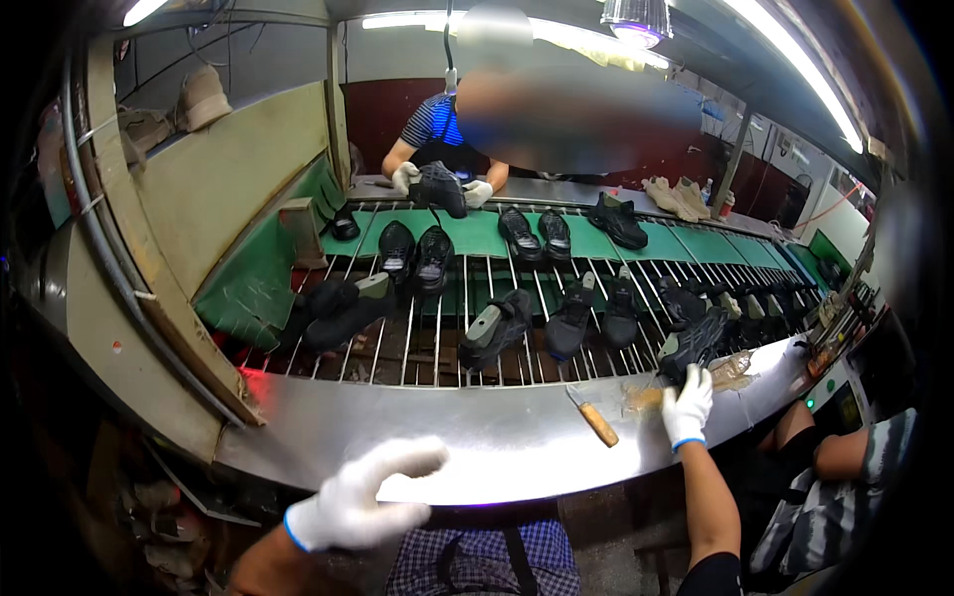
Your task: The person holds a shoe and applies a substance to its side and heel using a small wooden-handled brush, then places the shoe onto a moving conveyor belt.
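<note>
We are at a steel worktable that curves along a rack conveyor loaded with black shoes, and little seems begun on our side: none of those shoes is in our hands, and we judge that whatever is done to them here is still to come. Our right hand, in a white glove, reaches out at about two o'clock and rests at the table's far edge, fingers together over a crumpled clear wrapper; we cannot tell whether it is gripping that or only touching it. The nearest shoe lies just beyond it on the rods, on its side, its long axis running from lower left to upper right, though toe and heel are hard to tell apart. A wooden-handled knife lies untouched on the steel just left of that hand, its long axis slanting from ten o'clock to four o'clock, blade away from us and handle toward us. Our left hand, also gloved, hovers at seven o'clock over the table's near edge, fingers spread loosely and holding nothing. Across the conveyor, at twelve o'clock, another person's gloved hands hold a black shoe.
</note>
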A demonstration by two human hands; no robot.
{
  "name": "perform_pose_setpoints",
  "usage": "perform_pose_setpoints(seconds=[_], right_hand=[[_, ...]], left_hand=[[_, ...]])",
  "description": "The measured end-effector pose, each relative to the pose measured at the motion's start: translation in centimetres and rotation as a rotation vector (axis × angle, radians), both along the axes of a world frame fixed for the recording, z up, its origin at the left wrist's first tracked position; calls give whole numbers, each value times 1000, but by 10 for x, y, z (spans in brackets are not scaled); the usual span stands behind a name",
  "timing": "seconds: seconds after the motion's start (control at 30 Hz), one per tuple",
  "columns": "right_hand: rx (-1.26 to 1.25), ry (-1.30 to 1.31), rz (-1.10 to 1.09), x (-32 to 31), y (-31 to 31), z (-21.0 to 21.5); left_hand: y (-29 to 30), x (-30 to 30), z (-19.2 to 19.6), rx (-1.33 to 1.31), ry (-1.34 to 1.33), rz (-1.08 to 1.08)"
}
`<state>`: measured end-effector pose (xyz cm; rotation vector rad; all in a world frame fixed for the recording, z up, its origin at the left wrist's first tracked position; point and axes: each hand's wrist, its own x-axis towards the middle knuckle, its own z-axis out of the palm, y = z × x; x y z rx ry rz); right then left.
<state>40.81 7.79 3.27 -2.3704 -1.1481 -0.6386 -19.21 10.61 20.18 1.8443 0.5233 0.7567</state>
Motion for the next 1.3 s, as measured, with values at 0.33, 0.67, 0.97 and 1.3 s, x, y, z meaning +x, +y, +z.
perform_pose_setpoints(seconds=[0.33,0.67,0.97,1.3], right_hand=[[89,16,801,-176,162,60],[-412,126,1175,-297,447,39],[-327,-149,1102,-295,496,26],[-105,-27,1352,-252,271,126]], left_hand=[[277,26,-73,848,744,645],[490,143,-135,733,1455,635],[577,137,-225,684,1734,695],[419,100,-36,284,334,944]])
